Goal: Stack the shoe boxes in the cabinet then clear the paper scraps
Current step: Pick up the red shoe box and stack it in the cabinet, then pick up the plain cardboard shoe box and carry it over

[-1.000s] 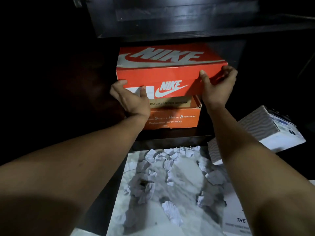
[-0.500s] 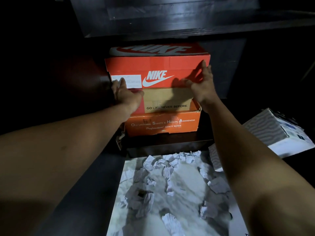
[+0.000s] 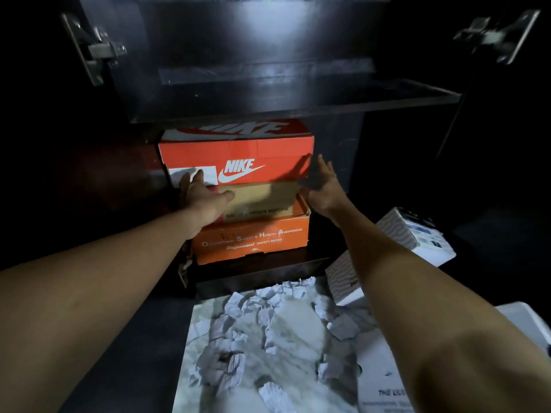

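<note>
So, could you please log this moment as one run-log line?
stage: stacking | Nike box: atop orange box | left hand: flat on Nike box front | right hand: open at its right edge | paper scraps: uncleared

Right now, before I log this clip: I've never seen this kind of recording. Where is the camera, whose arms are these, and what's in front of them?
No machine here: a person wears one wide-angle camera on the head, so you look down along their own two bare arms. There is only this one view. The left hand lies flat with straight fingers against the front of the red Nike box; the right hand is open at that box's right end, and contact there is unclear. Neither hand grips anything. The Nike box tops a stack in the dark cabinet, over a tan box and an orange safety-shoes box. On the pale marbled surface below lie crumpled paper scraps, and a white patterned box sits to the right.
</note>
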A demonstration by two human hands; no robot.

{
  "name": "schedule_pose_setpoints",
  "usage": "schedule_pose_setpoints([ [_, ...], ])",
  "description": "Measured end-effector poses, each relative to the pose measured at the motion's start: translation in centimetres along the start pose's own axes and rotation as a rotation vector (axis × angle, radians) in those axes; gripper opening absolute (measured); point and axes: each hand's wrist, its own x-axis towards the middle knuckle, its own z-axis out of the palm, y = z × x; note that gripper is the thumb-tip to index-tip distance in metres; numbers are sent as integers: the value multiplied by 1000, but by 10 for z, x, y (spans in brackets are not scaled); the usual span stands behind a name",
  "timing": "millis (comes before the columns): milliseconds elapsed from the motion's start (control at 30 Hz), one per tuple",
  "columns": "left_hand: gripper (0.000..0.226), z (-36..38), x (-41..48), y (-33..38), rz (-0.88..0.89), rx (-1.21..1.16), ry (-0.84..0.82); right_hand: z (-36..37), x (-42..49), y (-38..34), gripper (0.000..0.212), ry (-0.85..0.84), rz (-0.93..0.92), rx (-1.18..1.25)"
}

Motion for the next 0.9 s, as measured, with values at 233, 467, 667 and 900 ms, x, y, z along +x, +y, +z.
schedule_pose_setpoints([
  [233, 91, -17, -78, 64, 130, -95, -122, -106, -80, -30, 91, 52, 115, -189],
  [467, 97, -31, -175, 119, 270, -213, -282, -215, -180, -90, 90, 79, 224, -469],
  [667, 111, -33, -234, 134, 328, -314, -411, -259, -259, -116, 90, 141, 333, -651],
  [900, 100, 14, -278, 128, 301, -280, -636, -273, -335, -120, 94, 91, 512, -717],
])
